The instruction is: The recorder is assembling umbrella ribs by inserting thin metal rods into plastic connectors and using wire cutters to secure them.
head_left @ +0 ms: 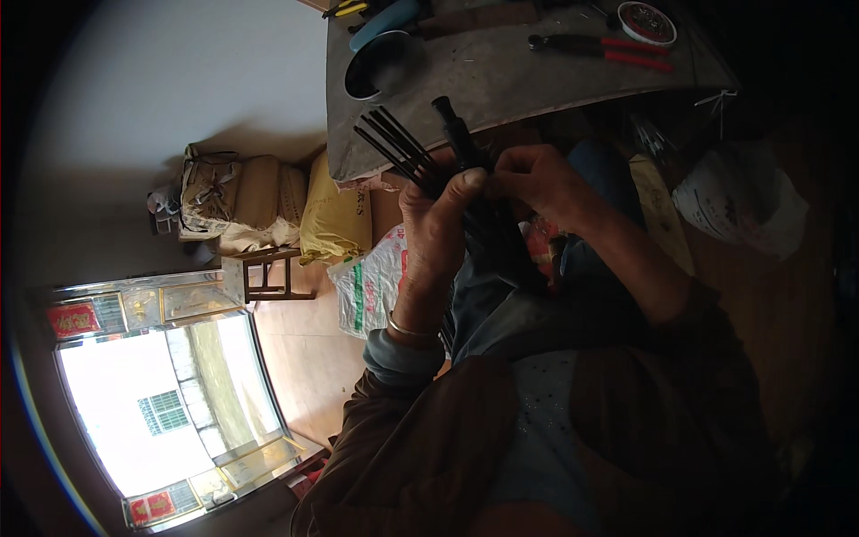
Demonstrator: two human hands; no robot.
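A black folded umbrella (pixel 455 134) stands in front of my body, its dark knobbed end pointing up and away. Several thin black ribs (pixel 394 143) fan out from it to the left, and dark cloth hangs below toward my lap. My left hand (pixel 431 224) is wrapped round the umbrella, with the thumb pressed across its front. On the other side, my right hand (pixel 537 182) is closed in a pinch against the umbrella. What sits between those fingertips is too small and dark to make out.
The worktable (pixel 492 67) ahead carries a dark bowl (pixel 351 73), red-handled pliers (pixel 617 51) and a round dish of small parts (pixel 646 24). Plastic bags (pixel 734 192) lie on the right. At the left are a yellow sack (pixel 335 215) and a wooden stool (pixel 268 273).
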